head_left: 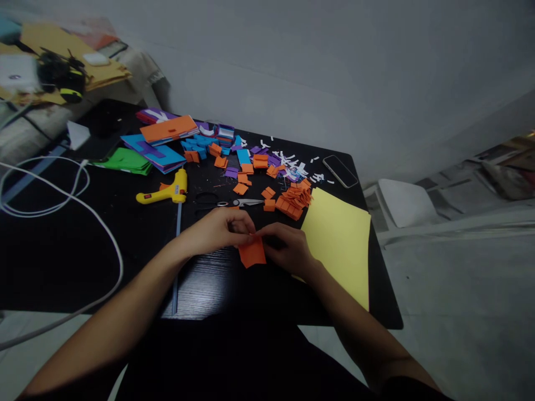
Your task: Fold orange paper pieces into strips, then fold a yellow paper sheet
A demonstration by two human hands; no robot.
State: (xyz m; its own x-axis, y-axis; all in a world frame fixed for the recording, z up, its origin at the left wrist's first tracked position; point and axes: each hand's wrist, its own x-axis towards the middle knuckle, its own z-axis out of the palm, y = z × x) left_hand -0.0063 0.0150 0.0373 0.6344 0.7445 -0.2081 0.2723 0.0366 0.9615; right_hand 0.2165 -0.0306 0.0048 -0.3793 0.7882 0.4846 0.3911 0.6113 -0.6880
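Between my two hands is a small piece of orange paper, held just above the black table near its front edge. My left hand pinches the paper's upper edge with thumb and fingers. From the other side, my right hand grips the same edge, its fingertips close to the left ones. Just beyond my hands lies a pair of scissors with dark handles. Folded orange paper pieces are heaped behind my right hand. Yellow paper sheets lie flat beside my right forearm.
A yellow glue gun lies left, with a glue stick below it. Blue, purple and orange folded papers and white scraps cover the back. A phone rests at the back right. A white cable loops across the left side.
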